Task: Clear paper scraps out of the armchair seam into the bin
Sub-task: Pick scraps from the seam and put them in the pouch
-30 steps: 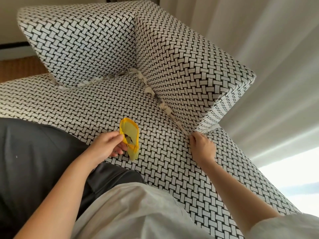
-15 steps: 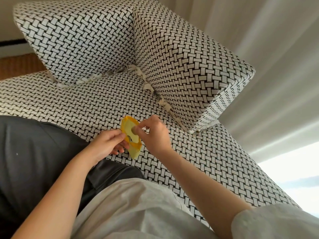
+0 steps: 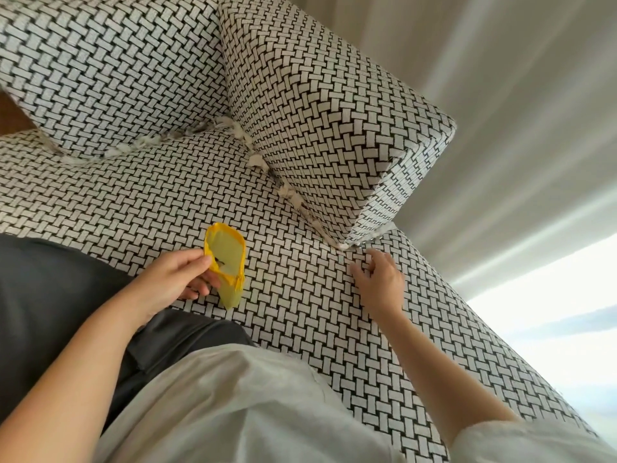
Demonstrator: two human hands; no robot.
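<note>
Now the right hand (image 3: pixel 380 282), loosely open and empty, has returned from the yellow bin (image 3: pixel 227 259) gripped by the left hand (image 3: pixel 173 282) toward paper scraps (image 3: pixel 289 194) still lodged in the armchair seam (image 3: pixel 312 220).

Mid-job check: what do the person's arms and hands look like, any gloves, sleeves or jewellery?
The left hand and the right hand are both bare: no gloves, rings or watch are visible. Both forearms are uncovered. A loose off-white short sleeve covers the right upper arm. The left arm's sleeve is out of frame.
</note>
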